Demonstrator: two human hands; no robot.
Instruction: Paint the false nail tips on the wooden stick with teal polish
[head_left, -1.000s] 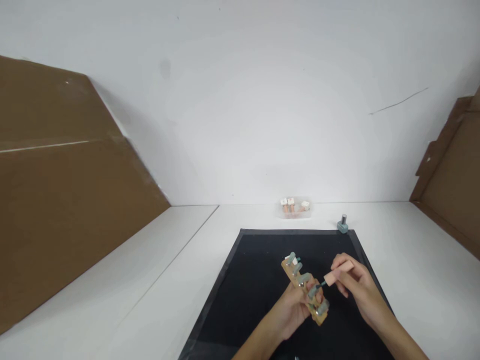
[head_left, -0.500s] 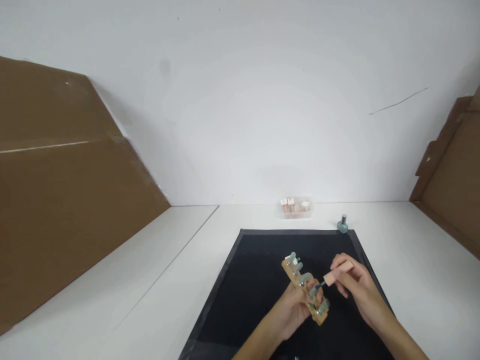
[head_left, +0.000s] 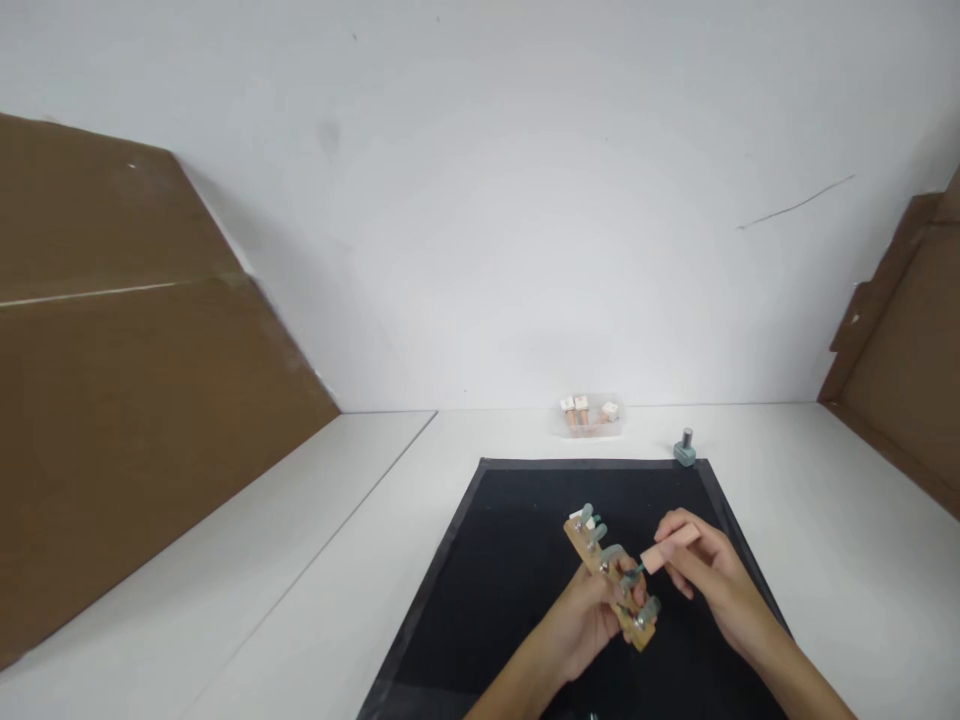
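My left hand is closed around a wooden strip, which it holds tilted above the black mat. Several grey-green nail tips stand out from small metallic mounts along the strip. In my right hand, pinched between thumb and fingers, is a nail polish brush with a pale pink handle. Its dark bristle end meets a nail tip near my left fingers; whether it touches is too small to tell. Part of a white piece shows behind the strip's far end.
A small grey-green bottle with a silvery top stands at the mat's far right corner. Behind the black mat, a clear tray holds several white-topped, pinkish pieces. Brown cardboard panels flank the white table, and a white wall closes the back.
My right hand has shifted slightly left with the brush, whose tip now sits a little further left over the same nail tip. My left hand and the strip are nearly still.
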